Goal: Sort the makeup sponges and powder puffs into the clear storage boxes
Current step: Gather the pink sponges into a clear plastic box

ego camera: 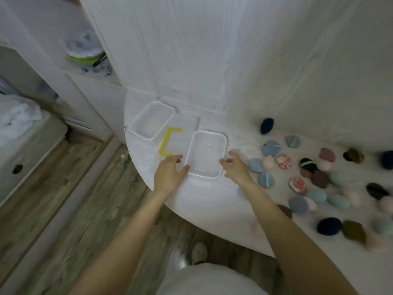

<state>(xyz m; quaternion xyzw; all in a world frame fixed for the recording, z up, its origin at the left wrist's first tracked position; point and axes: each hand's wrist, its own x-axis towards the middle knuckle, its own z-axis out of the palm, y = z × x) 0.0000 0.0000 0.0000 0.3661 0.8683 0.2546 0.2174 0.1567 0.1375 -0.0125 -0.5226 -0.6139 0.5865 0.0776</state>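
A: Nearest you, at lower centre, your two forearms are reaching up toward the near clear box [205, 154] in mid-frame. Your left hand [170, 172] is lying with fingers straight, its tips touching the box's left wall. Your right hand [235, 167] is hovering just beside the right wall, fingers spread and relaxed, holding nothing.

B: So which step are you judging this to be?

A: You are setting the box in place, I think; nothing is sitting in it yet. The sponges and puffs [319, 179] are lying scattered over the white table [212, 205] on the right side of the frame, well apart from both boxes.

B: And farther back?

A: A yellow tape mark [168, 141] is showing left of that box, and the second clear box [152, 122] is standing beyond it, up-left, also empty.

B: Next move?

A: Your right hand is sitting closest to the pile, so reaching right to a blue puff [271, 148] and pinching it looks right.
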